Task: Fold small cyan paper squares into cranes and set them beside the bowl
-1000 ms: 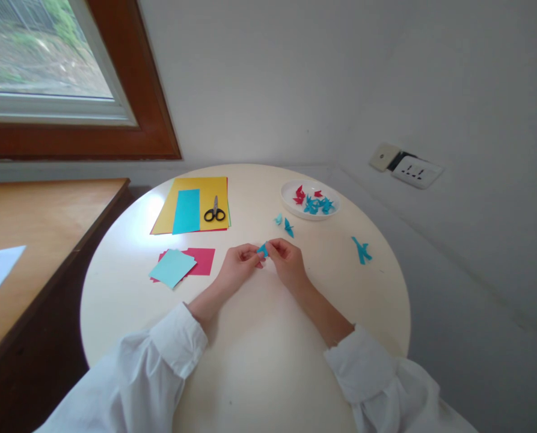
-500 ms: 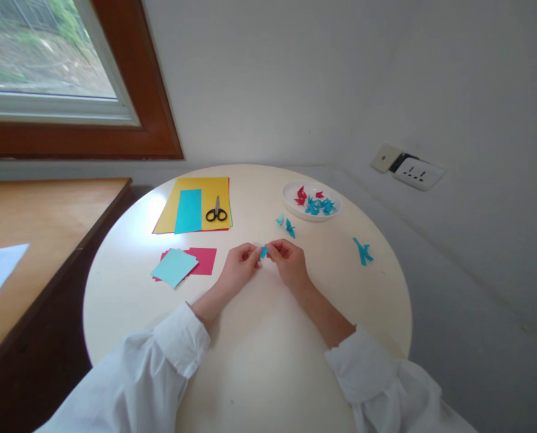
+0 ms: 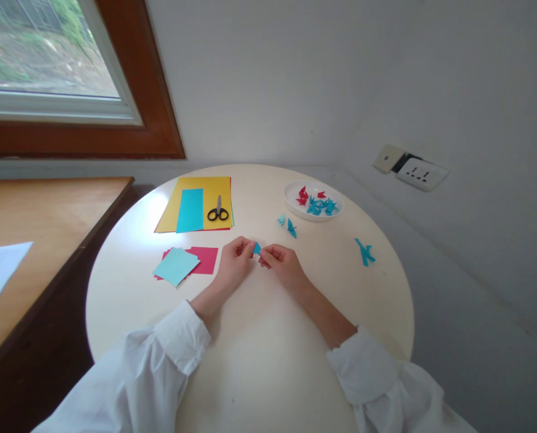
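Note:
Over the middle of the round cream table, my left hand and my right hand meet fingertip to fingertip. Both pinch a small folded piece of blue paper between them. Most of the piece is hidden by my fingers. Just beyond my hands lie two small folded blue paper shapes. Both forearms wear white sleeves.
A white plate holds several red and blue folded shapes. Black scissors lie on yellow sheets with a blue strip. A light blue square overlaps red paper. Blue scraps sit right. A wooden desk stands left.
Both hands have shifted slightly left and the blue piece has been turned between the fingers; my right hand now sits lower against it. The view has drifted a little.

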The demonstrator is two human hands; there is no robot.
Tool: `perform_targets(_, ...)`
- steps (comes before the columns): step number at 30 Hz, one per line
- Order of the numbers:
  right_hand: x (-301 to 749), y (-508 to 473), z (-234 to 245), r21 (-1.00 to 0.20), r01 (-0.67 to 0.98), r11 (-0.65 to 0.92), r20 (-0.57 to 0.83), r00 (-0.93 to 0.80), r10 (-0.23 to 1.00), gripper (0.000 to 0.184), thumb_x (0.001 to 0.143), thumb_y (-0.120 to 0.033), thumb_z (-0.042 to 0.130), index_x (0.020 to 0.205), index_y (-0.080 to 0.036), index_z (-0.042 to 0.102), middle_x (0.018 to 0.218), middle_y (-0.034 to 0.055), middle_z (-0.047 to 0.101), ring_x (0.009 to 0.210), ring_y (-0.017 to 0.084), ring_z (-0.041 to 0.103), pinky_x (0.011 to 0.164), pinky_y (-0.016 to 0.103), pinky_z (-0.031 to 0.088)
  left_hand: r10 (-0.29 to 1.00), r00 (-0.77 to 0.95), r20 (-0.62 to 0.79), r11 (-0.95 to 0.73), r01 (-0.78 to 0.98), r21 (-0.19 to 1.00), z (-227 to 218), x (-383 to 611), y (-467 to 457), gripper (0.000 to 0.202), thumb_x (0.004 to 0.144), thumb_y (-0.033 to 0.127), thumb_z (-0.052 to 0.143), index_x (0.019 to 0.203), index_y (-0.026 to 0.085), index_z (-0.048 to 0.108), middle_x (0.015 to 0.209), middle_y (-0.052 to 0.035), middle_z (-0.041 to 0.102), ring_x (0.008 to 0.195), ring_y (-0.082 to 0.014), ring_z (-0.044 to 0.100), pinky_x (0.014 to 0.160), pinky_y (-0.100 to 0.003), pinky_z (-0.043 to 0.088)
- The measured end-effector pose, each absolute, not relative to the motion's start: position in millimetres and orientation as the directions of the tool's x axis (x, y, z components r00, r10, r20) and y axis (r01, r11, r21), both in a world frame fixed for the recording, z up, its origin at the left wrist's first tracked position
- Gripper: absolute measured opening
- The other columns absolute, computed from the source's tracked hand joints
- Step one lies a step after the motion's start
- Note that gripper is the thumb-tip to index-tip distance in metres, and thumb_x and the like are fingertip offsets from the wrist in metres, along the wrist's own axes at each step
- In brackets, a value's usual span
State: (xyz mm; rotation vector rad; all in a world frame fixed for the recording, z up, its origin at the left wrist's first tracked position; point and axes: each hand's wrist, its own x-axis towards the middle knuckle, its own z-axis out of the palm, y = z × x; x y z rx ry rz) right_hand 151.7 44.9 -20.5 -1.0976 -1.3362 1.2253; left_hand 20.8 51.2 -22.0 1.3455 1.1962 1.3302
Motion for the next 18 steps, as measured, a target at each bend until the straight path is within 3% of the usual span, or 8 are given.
perform_targets(8,151.8,44.4,-22.5,-0.986,0.028,0.165,0.163,-0.064,0.985,0.027,0.069,-0.043,0.061,0.059,-0.019,0.055,0.053,-0.0024,0.056,0.052,0.011,0.051,0.056,0.026,0.043,0.999,0.036,0.021,-0.013,-0.211,0.978,-13.5,27.5,45.9,0.026,0.065,0.038,0.066,0.06,0.013,0.062,0.059,-0.0014,0.06,0.059,-0.0121,0.052,0.059,-0.025,0.04)
perform_targets(14,151.5,44.5,-25.3,-0.98,0.076,0.184,0.175,-0.111,0.978,0.028,0.069,-0.044,0.06,0.059,-0.019,0.055,0.054,-0.0013,0.058,0.053,0.012,0.053,0.057,0.027,0.043,1.0,0.011,0.007,-0.005,-0.175,0.985,-17.0,25.4,47.1,0.026,0.064,0.037,0.068,0.056,0.013,0.062,0.053,0.0002,0.057,0.053,-0.0104,0.049,0.052,-0.023,0.036)
perform_targets(18,151.6,43.5,-23.6,-0.976,0.104,0.193,0.181,-0.116,0.977,0.028,0.071,-0.044,0.059,0.059,-0.019,0.055,0.054,-0.0011,0.058,0.054,0.012,0.053,0.057,0.027,0.044,1.0,-0.021,-0.015,0.01,-0.244,0.97,-14.4,26.2,46.2,0.025,0.063,0.037,0.069,0.061,0.012,0.065,0.059,-0.0012,0.061,0.058,-0.0111,0.052,0.057,-0.024,0.039)
